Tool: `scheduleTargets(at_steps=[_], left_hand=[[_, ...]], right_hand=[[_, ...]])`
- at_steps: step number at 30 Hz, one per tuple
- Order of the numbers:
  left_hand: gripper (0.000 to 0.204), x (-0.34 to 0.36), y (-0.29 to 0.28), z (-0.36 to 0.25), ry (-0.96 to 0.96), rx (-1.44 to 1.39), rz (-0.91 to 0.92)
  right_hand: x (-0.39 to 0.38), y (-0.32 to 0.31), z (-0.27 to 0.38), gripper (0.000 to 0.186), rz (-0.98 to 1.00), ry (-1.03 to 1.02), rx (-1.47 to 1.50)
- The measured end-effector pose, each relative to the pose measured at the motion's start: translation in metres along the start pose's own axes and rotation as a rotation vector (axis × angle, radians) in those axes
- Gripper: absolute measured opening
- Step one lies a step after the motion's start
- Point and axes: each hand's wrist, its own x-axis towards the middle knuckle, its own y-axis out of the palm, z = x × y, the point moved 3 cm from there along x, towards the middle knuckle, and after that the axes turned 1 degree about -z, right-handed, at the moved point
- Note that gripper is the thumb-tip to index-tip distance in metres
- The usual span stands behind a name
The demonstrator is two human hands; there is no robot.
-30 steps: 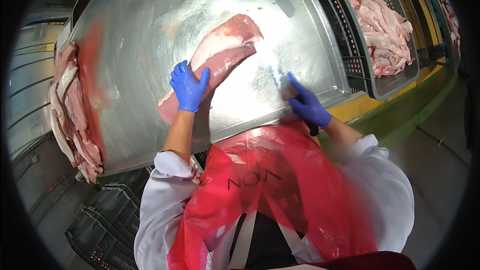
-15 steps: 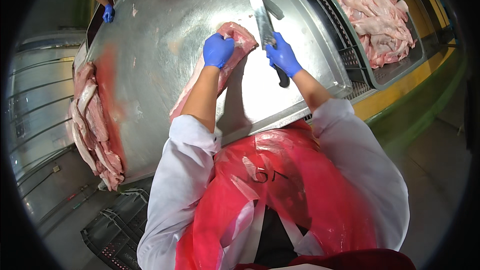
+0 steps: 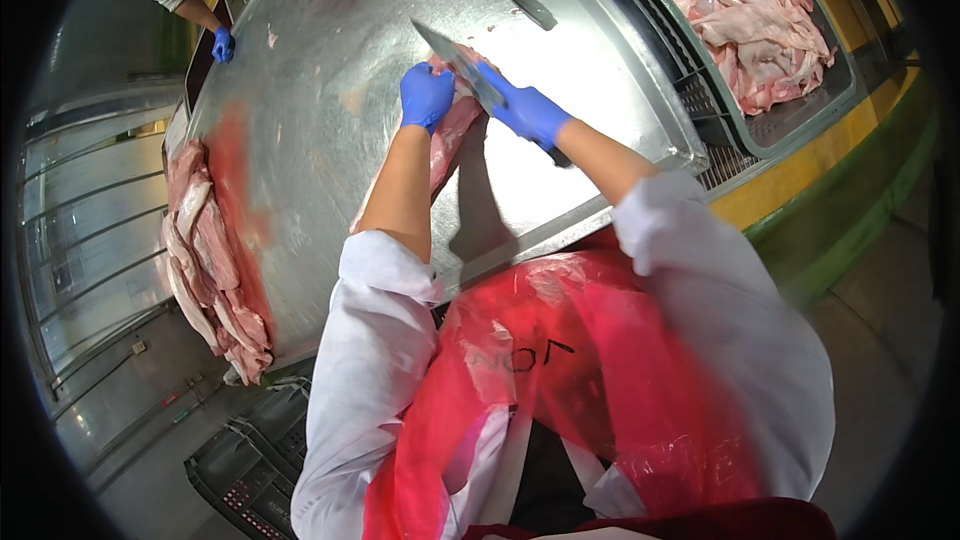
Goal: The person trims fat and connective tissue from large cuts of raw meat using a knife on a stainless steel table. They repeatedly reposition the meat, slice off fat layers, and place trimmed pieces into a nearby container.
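Note:
A long strip of raw meat (image 3: 452,145) lies on the metal table (image 3: 330,60). My left hand (image 3: 427,98), in a blue glove, is closed on the strip near its far end. In my right hand (image 3: 530,115), also gloved in blue, is a large knife (image 3: 440,43). Its blade slants across the far end of the meat, close to my left fingers, and partly hides that end. I cannot tell whether the edge has entered the meat. The near part of the strip runs under my left forearm.
A second knife with a dark handle (image 3: 525,2) lies farther back. Meat strips (image 3: 205,250) are piled at the table's left edge. At the right stands a grey crate (image 3: 790,145) of pale trimmings (image 3: 745,25). A co-worker's gloved hand (image 3: 223,45) rests at the far left edge.
My right hand has swung the knife left, from beside the meat to across its far end. The left hand keeps its hold. The whole view has shifted slightly.

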Motion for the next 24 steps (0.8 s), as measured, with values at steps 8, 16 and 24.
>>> scheduleTargets(at_steps=[8, 16, 24], left_hand=[[0.032, -0.006, -0.006, -0.029, 0.057, -0.058, 0.027], [0.023, 0.006, -0.027, -0.020, -0.113, -0.151, 0.049], [0.023, 0.023, -0.041, -0.038, -0.110, -0.203, 0.101]], right_hand=[[0.015, 0.003, 0.001, 0.080, 0.023, -0.058, 0.187], [-0.066, 0.016, -0.009, 0.083, 0.190, -0.010, 0.254], [-0.012, 0.034, 0.012, 0.085, 0.147, -0.052, 0.313]])
